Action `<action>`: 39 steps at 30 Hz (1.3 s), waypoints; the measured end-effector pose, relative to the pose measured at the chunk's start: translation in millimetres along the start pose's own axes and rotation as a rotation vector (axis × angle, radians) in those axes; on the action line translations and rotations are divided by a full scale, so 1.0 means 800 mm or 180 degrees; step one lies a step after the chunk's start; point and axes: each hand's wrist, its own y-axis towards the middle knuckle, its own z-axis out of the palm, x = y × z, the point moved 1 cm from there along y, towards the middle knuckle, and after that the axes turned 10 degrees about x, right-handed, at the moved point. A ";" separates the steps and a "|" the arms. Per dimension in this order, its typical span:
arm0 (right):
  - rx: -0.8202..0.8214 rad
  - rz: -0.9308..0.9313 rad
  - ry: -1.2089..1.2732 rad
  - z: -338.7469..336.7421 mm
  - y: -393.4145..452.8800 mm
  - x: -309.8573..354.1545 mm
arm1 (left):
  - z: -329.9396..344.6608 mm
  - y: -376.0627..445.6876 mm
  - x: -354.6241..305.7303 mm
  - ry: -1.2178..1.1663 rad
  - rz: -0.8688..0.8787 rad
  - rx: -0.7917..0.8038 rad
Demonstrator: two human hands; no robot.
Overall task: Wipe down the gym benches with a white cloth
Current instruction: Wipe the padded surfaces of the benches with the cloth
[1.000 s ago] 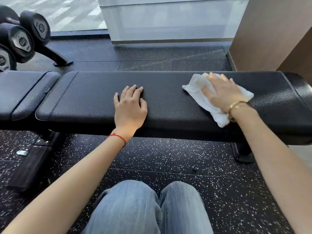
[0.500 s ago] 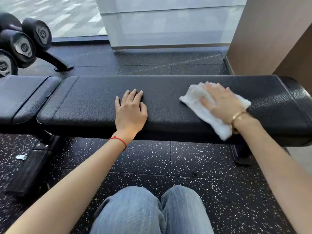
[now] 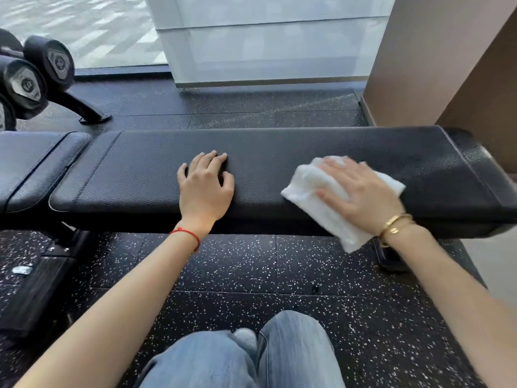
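A long black padded gym bench (image 3: 279, 152) runs across the view in front of me. My right hand (image 3: 361, 191) lies flat on a white cloth (image 3: 310, 189) and presses it onto the right part of the pad; the cloth's near end hangs over the front edge. My left hand (image 3: 205, 186) rests palm down on the middle of the pad, fingers slightly curled, holding nothing. A second pad (image 3: 33, 161) joins the bench at the left.
Black dumbbells (image 3: 30, 77) sit on a rack at the far left. The bench's frame and foot (image 3: 33, 281) stand on the speckled rubber floor at lower left. A brown wall (image 3: 436, 60) rises at the right, a pale pillar (image 3: 268, 37) behind. My knees in jeans (image 3: 246, 357) are below.
My right hand has slid the cloth toward me and slightly left across the pad, so more cloth hangs over the front edge. My left hand stays in place, its fingers curling a little.
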 end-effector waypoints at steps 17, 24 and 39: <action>-0.0049 0.0743 0.0092 0.004 0.026 0.005 | 0.026 0.005 -0.130 -0.0149 0.0602 0.0380; -0.0082 0.1160 0.0144 -0.008 -0.027 -0.049 | 0.055 0.003 -0.189 0.0027 0.0558 0.0735; 0.0576 0.0589 -0.0105 -0.051 0.069 -0.144 | 0.087 -0.007 -0.226 0.0077 0.0080 0.0440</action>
